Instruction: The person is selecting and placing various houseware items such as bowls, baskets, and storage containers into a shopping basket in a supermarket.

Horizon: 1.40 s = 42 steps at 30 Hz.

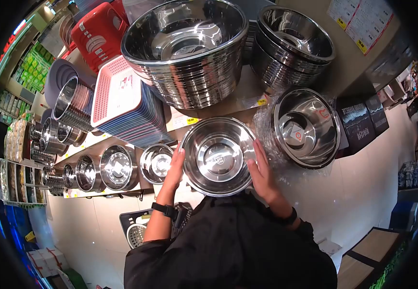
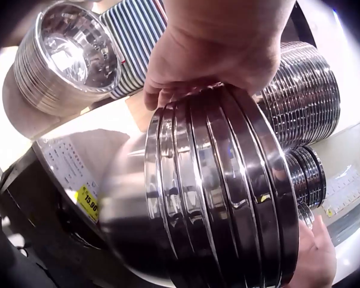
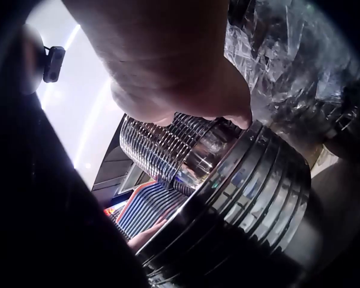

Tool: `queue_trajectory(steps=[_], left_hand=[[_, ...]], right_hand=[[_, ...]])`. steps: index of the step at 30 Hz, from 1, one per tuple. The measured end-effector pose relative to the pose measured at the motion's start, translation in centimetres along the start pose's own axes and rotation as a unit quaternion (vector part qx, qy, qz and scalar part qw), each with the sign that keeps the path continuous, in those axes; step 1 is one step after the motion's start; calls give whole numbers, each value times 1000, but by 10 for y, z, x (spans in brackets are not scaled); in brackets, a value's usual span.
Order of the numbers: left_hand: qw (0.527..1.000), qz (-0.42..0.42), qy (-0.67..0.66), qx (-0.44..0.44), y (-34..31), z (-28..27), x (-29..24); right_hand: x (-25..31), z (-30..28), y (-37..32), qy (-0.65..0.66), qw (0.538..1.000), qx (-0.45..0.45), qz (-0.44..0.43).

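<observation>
A nested stack of stainless steel bowls (image 1: 220, 166) is held in front of the body, the top one facing up. My left hand (image 1: 174, 166) grips its left side, thumb along the rim. On the opposite side my right hand (image 1: 265, 179) holds the rim, its thumb over the edge. Several stacked rims of the bowls (image 2: 222, 180) show in the left wrist view, under the left hand (image 2: 219, 54). In the right wrist view the right hand (image 3: 186, 84) lies against the upper edge of the bowls (image 3: 258, 186); some of its fingers are hidden.
A tall stack of large steel basins (image 1: 194, 79) stands ahead, with more basins (image 1: 286, 60) to its right. Pink and blue baskets (image 1: 132, 115) are piled at left. A basin in plastic wrap (image 1: 307, 127) sits at right. Smaller bowls (image 1: 117, 168) line the lower shelf.
</observation>
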<state>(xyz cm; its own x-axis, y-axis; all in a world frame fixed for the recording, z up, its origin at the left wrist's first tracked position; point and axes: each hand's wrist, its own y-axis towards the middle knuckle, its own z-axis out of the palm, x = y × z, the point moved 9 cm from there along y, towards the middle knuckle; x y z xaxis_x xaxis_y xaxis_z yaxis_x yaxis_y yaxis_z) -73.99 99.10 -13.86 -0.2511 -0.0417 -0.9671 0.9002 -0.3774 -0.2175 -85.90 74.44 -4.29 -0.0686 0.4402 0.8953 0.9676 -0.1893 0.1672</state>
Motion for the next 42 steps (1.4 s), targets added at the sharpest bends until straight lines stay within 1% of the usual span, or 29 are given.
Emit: queue_trajectory(steps=[1, 3, 5, 6, 8, 9, 10, 11, 12, 13, 16, 17, 18, 20, 24, 26, 27, 28, 29, 30, 32, 34, 35, 36, 38, 39, 40, 41, 42], left_hand=[[996, -14, -83, 17, 3, 3, 8], [995, -3, -101, 0, 6, 0, 10], [991, -11, -128, -31, 6, 1, 4], [991, -10, -129, -34, 7, -1, 6], [987, -16, -158, -33, 10, -4, 17], [986, -8, -165, -31, 10, -2, 13], [986, -7, -165, -33, 10, -2, 14], [987, -2, -156, -29, 11, -2, 13], [989, 3, -147, -26, 11, -2, 13], [990, 8, -138, -22, 12, -2, 13], [992, 12, -120, -25, 12, -3, 13], [993, 9, -118, -20, 11, 0, 11], [993, 8, -120, -19, 10, -1, 8], [996, 17, -87, -21, 10, 1, 5], [998, 15, -52, -16, 14, -3, 16], [998, 18, -60, -20, 12, -5, 16], [998, 23, -47, -29, 0, -9, 12], [999, 28, -33, -28, -9, -10, 6], [999, 36, -22, -32, -12, -9, 0], [997, 35, -24, -71, -30, -21, 9], [994, 39, -39, -94, -43, -31, 20], [985, 30, -47, -164, -95, -49, 31], [983, 13, -52, -174, -105, -56, 42], [973, 3, -61, -222, -138, -59, 51], [961, 7, -29, -273, -176, -69, 76], [942, 9, 4, -336, -211, -72, 85], [926, -7, 11, -376, -239, -72, 93], [902, -10, 89, -423, -279, -75, 101], [882, -12, 165, -442, -295, -82, 107]], right_hand=[[-1, -1, -5, 5, 1000, -7, 2], [-4, -2, -18, 12, 1000, -12, 3], [2, -9, -36, 8, 998, -20, -67], [-8, -11, -47, 9, 997, -17, -69], [-52, -9, -69, 22, 1000, -2, 5], [-58, -7, -70, 27, 999, 5, 41], [-58, -6, -69, 28, 999, 7, 40], [-75, -4, -74, 177, 973, -14, 149], [-89, 4, -81, 319, 912, -36, 254], [-100, 11, -78, 285, 928, 8, 238], [-110, 32, -65, 286, 925, 19, 250], [-116, 31, -63, 161, 978, 26, 133], [-104, 32, -60, 159, 978, 26, 133], [-80, 34, -53, 304, 938, 19, 167], [-97, 33, -60, 297, 934, -6, 199], [-100, 28, -62, 351, 912, -35, 211], [-71, 26, -66, 349, 904, -58, 238], [-74, 29, -72, 346, 907, -41, 237], [-86, 25, -88, 349, 896, -38, 274], [-101, 25, -100, 342, 885, 7, 315], [-123, 29, -118, 343, 881, 25, 326], [-146, 36, -126, 235, 871, 142, 407], [-145, 36, -128, 260, 867, 128, 406], [-148, 36, -122, 254, 865, 167, 399], [-143, 46, -120, 155, 890, 259, 341], [-135, 52, -120, 163, 882, 307, 320], [-138, 53, -121, 166, 879, 320, 311], [-139, 59, -125, 165, 873, 354, 292], [-140, 61, -125, 163, 874, 361, 281]])
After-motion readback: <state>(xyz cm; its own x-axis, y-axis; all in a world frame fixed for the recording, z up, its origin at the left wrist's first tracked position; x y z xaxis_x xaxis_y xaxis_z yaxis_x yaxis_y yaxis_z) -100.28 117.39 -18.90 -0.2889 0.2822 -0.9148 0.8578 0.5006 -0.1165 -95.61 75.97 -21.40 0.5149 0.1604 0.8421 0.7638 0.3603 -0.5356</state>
